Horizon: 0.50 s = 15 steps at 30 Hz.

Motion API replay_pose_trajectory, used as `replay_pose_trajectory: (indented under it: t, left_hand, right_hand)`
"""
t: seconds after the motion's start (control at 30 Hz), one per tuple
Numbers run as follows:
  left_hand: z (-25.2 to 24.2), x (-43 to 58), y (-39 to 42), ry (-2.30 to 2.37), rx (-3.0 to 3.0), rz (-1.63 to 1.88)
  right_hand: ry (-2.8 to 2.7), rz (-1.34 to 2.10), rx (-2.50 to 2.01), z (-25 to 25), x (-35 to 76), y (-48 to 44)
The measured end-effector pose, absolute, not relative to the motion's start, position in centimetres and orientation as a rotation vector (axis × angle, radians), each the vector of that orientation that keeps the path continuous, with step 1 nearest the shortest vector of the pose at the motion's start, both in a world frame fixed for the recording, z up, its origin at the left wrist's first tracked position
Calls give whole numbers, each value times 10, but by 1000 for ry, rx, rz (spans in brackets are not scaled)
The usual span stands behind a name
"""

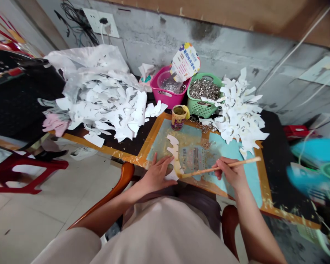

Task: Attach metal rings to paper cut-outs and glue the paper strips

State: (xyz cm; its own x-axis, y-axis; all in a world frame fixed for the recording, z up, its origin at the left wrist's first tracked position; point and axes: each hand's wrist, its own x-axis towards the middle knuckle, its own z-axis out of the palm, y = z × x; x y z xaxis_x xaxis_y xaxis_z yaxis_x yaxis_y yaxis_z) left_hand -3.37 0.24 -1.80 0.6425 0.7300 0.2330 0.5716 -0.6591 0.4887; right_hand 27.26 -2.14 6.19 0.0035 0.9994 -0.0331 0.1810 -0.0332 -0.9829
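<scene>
The left hand (156, 174) lies flat, fingers spread, on the near end of a white jagged paper cutout (173, 148), which rests on a blue board with an orange frame (236, 154). The right hand (231, 172) is closed around a thin wooden brush (220, 167), whose tip touches the cutout's near right edge. A small yellow glue pot (178, 117) stands just beyond, on the far side.

Wearing: top (165, 234) pale beige, plain, loose over torso. Short sleeve (68, 245), same beige, ends above left elbow. Forearms bare down to left hand (156, 174) & right hand (232, 172). Below: lower garment (198, 201) dark grey-brown, creased, only a strip visible at lap.
</scene>
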Motion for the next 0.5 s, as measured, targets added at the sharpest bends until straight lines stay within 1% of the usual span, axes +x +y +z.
replay_pose_trajectory:
  t: [0.2,0.33,0.5]
  left_hand:
    - [-12,-32,-13,1032,2628,840]
    - [-11,-32,-17,974,2649,793]
    - [-15,-35,-21,1007,2692,824]
  right_hand:
    - [-1286,1092,-1444,65,284,-32]
    - [-1211,959,-1469,61,294,-39]
    - [-1225,994,-1466,59,291,-43]
